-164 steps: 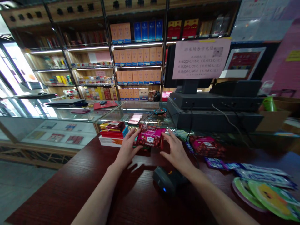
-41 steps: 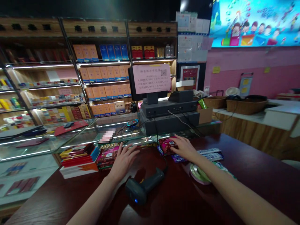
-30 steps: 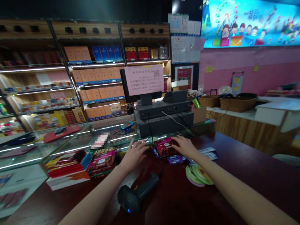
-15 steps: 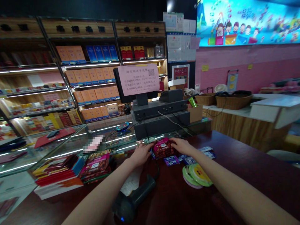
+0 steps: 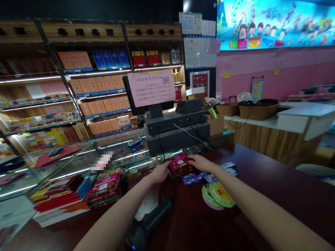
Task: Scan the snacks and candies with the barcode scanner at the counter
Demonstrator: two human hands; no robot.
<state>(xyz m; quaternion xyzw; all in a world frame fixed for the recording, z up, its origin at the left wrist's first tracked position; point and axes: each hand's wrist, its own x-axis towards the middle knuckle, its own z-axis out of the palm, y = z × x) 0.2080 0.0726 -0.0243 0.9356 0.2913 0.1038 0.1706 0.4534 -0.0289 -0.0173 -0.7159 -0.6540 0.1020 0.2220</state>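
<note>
A dark red and pink snack packet (image 5: pixel 180 165) lies on the dark wooden counter, with more packets apparently beneath it. My left hand (image 5: pixel 160 172) grips its left side, and my right hand (image 5: pixel 200 163) holds its upper right corner. Small blue and purple sachets (image 5: pixel 190 179) lie just in front and to the right, partly under my right forearm. Round green and yellow items (image 5: pixel 218 195) rest nearer to me. Another pile of similar red packets (image 5: pixel 106 188) sits to the left, beside a stack of red and yellow packs (image 5: pixel 61 195).
A black handheld scanner (image 5: pixel 149 223) lies between my forearms, near a sheet of paper. Behind the packet stand the register (image 5: pixel 178 129) and a monitor with a pink sign (image 5: pixel 151 89). A glass display case (image 5: pixel 78 160) runs along the left.
The whole view has shifted slightly, so things appear a little further left. Both hands stay at the packet's sides; my left fingers have moved slightly down its edge.
</note>
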